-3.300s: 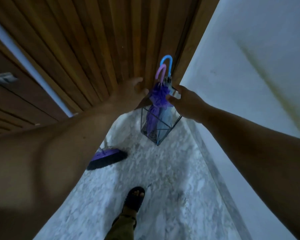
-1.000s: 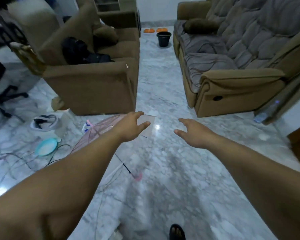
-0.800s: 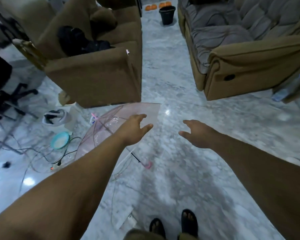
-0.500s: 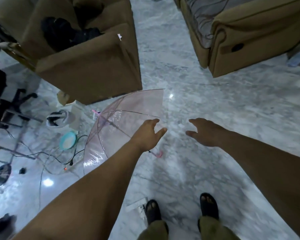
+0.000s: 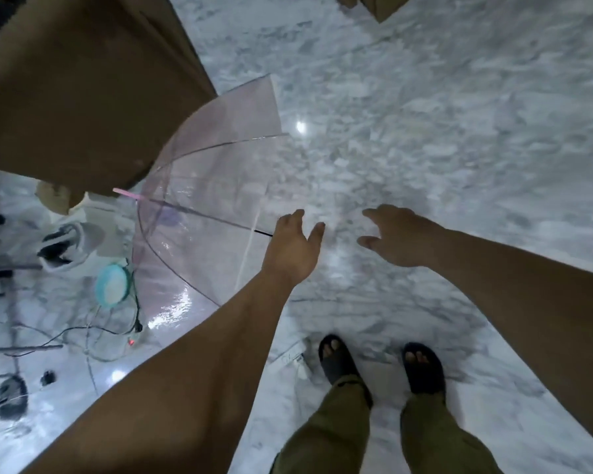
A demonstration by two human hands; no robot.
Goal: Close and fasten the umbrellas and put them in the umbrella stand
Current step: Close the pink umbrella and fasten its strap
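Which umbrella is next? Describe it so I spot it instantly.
Start at the big brown armchair on the left. At its foot, on the marble floor, lies the open transparent pinkish umbrella. Its see-through canopy and pink tip set it apart from the round teal object beside it.

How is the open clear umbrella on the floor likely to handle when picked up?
The umbrella probably lifts easily: thin clear canopy on slim ribs. Open and resting on its canopy edge, it may roll or swing. The glossy film looks slippery, so the shaft seems the safer grip.
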